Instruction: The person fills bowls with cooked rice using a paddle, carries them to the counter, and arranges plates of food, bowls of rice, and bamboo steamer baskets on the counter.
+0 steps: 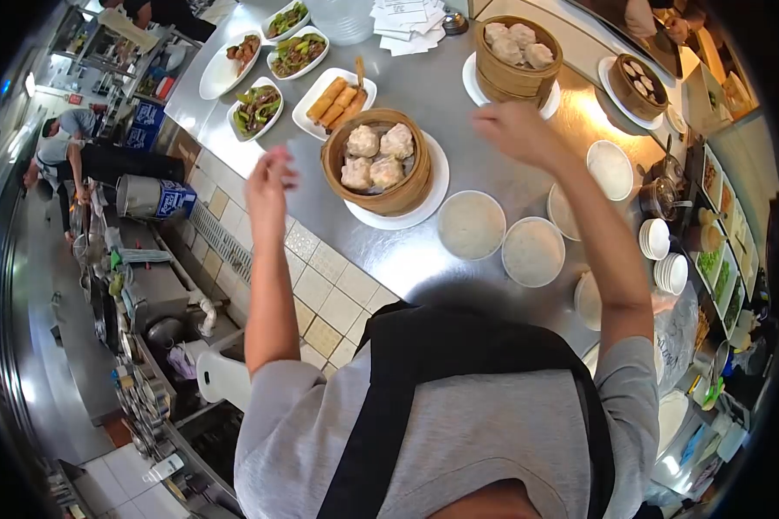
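Note:
Raised at the left of the counter, my left hand (271,177) has blurred, bent fingers, and whether it holds anything is unclear. My right hand (512,131) is above the counter, its fingers drawn together and pointing left; nothing can be made out in them. Between the hands, a bamboo steamer (388,202) of several dumplings (357,173) rests on a white plate (438,195). A second dumpling steamer (515,85) stands just beyond my right hand. Left of the nearer steamer is a white dish (301,112) of fried rolls (331,99).
Several bowls (472,225) with pale contents line the near right. Green vegetable dishes (257,111) stand at the far left, beside papers (407,24) and a bell (454,22). Another steamer (638,87) sits on the ledge. A person (61,147) bends over the left worktop.

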`<state>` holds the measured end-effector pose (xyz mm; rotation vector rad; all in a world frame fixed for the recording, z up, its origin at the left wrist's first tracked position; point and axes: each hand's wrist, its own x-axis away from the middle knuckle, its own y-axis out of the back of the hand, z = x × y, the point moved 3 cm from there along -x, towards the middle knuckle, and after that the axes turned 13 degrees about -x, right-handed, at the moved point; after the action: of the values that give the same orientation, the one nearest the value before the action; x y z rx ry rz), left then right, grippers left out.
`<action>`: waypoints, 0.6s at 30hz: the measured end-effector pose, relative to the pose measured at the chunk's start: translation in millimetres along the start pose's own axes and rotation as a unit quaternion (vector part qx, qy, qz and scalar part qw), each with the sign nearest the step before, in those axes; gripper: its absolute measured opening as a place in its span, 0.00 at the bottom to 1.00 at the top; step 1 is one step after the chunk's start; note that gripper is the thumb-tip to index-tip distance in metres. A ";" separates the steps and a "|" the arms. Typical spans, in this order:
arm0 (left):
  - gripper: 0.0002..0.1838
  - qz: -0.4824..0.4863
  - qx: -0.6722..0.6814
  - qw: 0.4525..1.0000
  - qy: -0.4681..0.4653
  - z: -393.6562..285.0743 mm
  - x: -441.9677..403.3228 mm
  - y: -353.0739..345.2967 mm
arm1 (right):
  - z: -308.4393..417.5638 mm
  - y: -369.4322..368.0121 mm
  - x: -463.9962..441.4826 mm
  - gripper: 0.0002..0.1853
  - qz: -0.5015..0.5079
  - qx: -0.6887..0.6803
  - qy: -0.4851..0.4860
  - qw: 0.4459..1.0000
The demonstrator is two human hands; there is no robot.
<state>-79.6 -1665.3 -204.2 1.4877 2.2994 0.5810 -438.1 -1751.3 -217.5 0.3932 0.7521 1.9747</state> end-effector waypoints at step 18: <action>0.33 0.220 0.174 0.949 0.145 96.7 59.7 -85.4 | 78.7 -29.2 -34.4 0.34 0.032 -0.366 -0.183 0.912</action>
<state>-122.2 -1627.2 -334.4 2.2533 2.3824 0.5557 -358.1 -1743.6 -175.6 0.3117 -0.2586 1.9992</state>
